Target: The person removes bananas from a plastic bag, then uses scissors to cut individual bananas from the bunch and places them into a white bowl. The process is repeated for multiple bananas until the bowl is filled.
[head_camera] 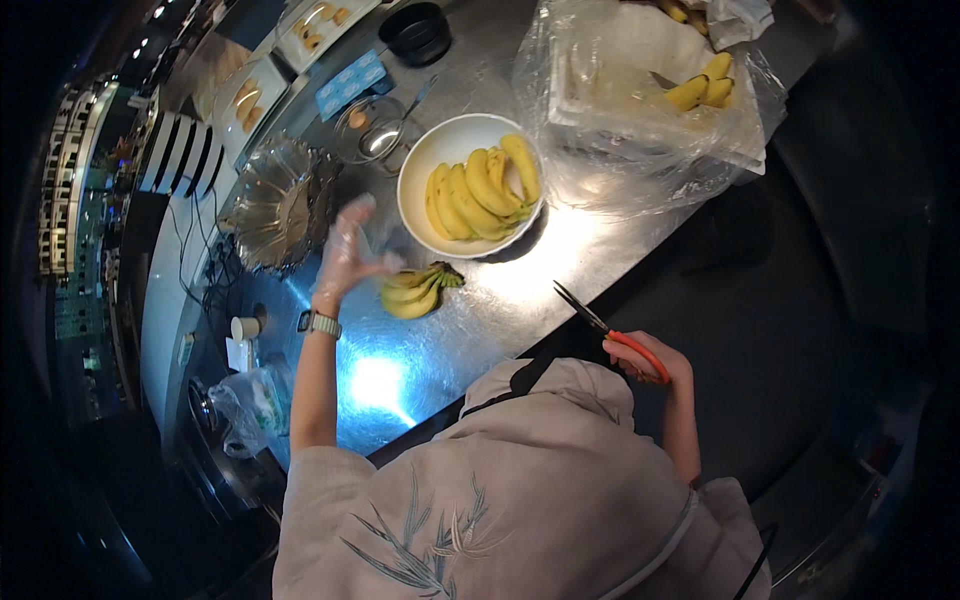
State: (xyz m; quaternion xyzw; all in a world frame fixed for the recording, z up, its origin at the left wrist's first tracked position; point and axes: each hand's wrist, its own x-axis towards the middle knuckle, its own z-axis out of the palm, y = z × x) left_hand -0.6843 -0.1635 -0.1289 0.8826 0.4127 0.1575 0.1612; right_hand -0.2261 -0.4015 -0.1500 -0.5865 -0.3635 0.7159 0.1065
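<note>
My left hand (pixel 346 255), in a clear plastic glove and slightly blurred, is over the steel worktop with thumb and fingers spread. Its thumb is at the left end of a small bunch of bananas (pixel 414 294); I cannot tell whether they touch. Behind that bunch stands a white bowl (pixel 444 141) with several yellow bananas (pixel 480 193) lying side by side in it. My right hand (pixel 670 352) grips scissors (pixel 581 306) by their orange handles, out past the front edge of the worktop. Their dark blades point towards the bowl and look nearly closed.
A white foam box (pixel 637 37), draped in clear film, holds more bananas (pixel 705 88) at back right. Beyond the bowl are a clear bowl (pixel 352 124), a blue patterned box (pixel 351 84) and a black bowl (pixel 415 34). Shiny ruffled wrapping (pixel 274 210), cables and a paper cup (pixel 245 328) lie left.
</note>
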